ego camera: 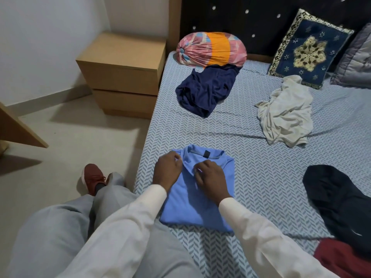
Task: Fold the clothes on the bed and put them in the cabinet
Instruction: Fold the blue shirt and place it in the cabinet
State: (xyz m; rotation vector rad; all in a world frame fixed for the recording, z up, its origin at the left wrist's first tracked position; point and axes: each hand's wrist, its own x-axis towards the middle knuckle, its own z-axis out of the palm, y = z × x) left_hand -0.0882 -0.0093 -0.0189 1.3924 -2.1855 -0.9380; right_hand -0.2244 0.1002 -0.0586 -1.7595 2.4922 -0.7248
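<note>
1. A folded blue shirt (196, 207) lies at the near edge of the bed (241, 133).
2. The left hand (167, 168) and right hand (210, 180) both pinch its collar.
3. A navy garment (204, 91), white garment (287, 113) and black garment (337, 201) lie crumpled around it; a cabinet (124, 71) stands beside the bed.

No writing, number or brand can be read anywhere in this view. The only label in sight is a small dark rectangular tag (206, 153) sewn inside the back of the collar of the folded light-blue polo shirt (200, 209). It is too small and too dark for any lettering to be made out.
</note>
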